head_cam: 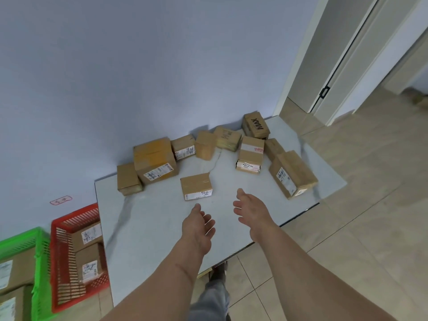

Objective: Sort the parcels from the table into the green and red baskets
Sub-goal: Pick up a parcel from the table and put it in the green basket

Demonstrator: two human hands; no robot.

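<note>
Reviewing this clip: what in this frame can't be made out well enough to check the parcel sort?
- Green basket, head view: cut off by the left and bottom edges, so its parcels cannot be counted.
- Red basket: two parcels show; anything beneath them is hidden.
- Label on the nearest parcel: print too small and blurred to read.
- Small parcel at the back right: partly hidden behind other boxes.

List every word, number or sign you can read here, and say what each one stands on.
"MAX", upside down: on the side of the far parcel by the wall.
"5144": on the label of the taped parcel right of centre.
Red-outlined sticker on the wall above the red basket: characters too blurred to read.
Shipping labels on the other parcels, on the table and in both baskets: too small and blurred to read.
</note>
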